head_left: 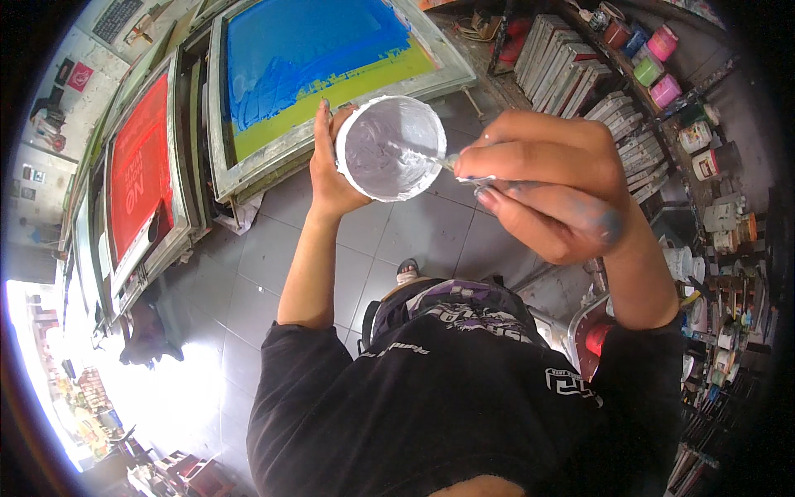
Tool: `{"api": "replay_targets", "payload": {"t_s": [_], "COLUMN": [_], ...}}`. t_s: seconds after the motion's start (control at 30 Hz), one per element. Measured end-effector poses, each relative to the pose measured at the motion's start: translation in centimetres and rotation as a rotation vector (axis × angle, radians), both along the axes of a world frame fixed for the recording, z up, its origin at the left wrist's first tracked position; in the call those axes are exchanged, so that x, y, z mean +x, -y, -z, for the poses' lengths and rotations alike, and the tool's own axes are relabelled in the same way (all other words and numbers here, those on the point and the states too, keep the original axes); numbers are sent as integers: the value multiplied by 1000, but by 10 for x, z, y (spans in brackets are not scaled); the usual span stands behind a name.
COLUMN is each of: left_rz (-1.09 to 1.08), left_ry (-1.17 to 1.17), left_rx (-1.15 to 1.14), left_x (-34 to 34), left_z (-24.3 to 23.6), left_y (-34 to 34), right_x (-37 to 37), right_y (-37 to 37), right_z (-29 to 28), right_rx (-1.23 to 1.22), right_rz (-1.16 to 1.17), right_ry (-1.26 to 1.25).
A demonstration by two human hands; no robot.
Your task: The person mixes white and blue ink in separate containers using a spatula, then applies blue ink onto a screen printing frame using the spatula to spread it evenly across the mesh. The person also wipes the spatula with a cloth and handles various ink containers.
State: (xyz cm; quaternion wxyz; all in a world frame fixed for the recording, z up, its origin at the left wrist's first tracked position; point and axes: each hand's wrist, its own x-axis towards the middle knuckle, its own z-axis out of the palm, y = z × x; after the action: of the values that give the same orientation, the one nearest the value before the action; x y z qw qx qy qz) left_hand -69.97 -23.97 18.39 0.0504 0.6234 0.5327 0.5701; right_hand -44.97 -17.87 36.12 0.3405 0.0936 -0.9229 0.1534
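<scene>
My left hand (333,184) is wrapped round the side of a white plastic tub (431,123), which is tipped so that its inside shows. Thick pale grey-white paint (373,147) coats the bottom and inner wall, and more is crusted on the rim. Pinched in my right hand (555,182) is a thin stick (432,157) smeared with white paint. Its far end reaches into the tub; most of its handle is hidden by my fingers, so its exact kind does not show. Blue-grey paint stains mark my right hand.
A screen-printing frame (217,108) with blue ink lies beyond the tub, and another with red ink (141,170) is at the left. Stacked frames (551,66) lean at the far right. Paint tubs (662,41) and jars crowd the right-hand shelves. Grey floor tiles (414,236) lie below.
</scene>
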Motion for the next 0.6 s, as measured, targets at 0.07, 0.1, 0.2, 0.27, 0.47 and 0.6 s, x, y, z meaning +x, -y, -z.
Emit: {"api": "replay_targets", "payload": {"t_s": [0.07,0.1,0.2,0.27,0.47,0.6], "left_rz": [-4,-5,-6,15,21,14], "left_ry": [-32,-63,-34,40,51,89], "left_rx": [22,37,20,14,32,6], "left_x": [1,1,1,-3,-4,-8], "left_z": [-3,-4,-2,5,8,15], "left_y": [-1,-2,1,1,-3,-1], "right_x": [2,2,-6,-9,-3,0], "right_y": [-4,-6,-10,-7,8,1], "right_z": [-1,0,6,13,14,9], "right_rx": [-4,5,16,0,-106,-58], "right_rz": [-14,-22,-37,-14,-21,-49], "right_ry": [-49,-91,-243,-252,-107,-167]}}
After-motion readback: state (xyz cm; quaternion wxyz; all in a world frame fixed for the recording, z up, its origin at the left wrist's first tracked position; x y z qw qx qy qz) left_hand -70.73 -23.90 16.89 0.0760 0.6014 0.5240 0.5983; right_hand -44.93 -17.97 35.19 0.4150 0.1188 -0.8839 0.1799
